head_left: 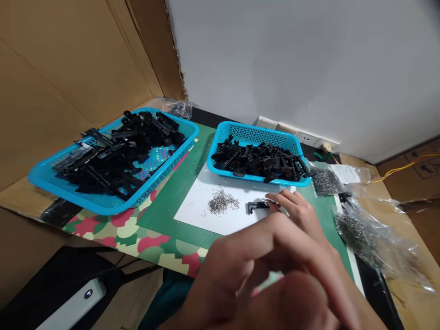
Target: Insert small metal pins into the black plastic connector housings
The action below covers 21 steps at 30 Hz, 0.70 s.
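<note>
A small black plastic part [256, 207] lies on a white paper sheet [195, 206]. My right hand [297, 208] reaches in from the right, and its fingertips close on the part's right end. A heap of tiny metal springs [222, 202] sits on the paper just left of the part. My left hand [250, 266] hovers close to the camera in the foreground. It is blurred with its fingers bent, and whether it holds anything does not show.
A blue basket [256, 135] of small black parts stands behind the paper. A larger blue basket [48, 176] of long black parts sits at the left. Clear bags of metal pieces [364, 238] lie at the right. Cardboard walls the left side. A green mat [172, 192] covers the table.
</note>
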Each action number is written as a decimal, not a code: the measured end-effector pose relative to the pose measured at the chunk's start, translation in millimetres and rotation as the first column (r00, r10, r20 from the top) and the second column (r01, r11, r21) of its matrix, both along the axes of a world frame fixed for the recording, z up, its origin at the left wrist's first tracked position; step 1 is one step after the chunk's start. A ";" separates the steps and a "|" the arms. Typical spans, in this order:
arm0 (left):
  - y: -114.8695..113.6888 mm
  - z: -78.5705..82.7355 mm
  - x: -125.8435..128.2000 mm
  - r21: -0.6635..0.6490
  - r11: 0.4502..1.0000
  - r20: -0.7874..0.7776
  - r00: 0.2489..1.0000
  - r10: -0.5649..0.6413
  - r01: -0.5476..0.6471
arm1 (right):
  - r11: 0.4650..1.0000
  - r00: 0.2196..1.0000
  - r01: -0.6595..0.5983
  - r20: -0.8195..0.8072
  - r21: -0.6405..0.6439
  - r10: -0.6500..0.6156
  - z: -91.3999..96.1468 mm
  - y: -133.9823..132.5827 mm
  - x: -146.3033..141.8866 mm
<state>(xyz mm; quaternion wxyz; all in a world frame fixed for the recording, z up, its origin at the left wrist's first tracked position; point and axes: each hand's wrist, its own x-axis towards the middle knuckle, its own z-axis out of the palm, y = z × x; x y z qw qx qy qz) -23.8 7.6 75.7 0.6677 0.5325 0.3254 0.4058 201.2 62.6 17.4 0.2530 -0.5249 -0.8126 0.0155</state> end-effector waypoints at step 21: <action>87.6 25.9 -111.8 0.632 0.617 -0.518 0.337 0.786 -0.468 | 0.977 0.973 -0.215 0.089 -0.006 0.214 0.6 -10.4 -6.5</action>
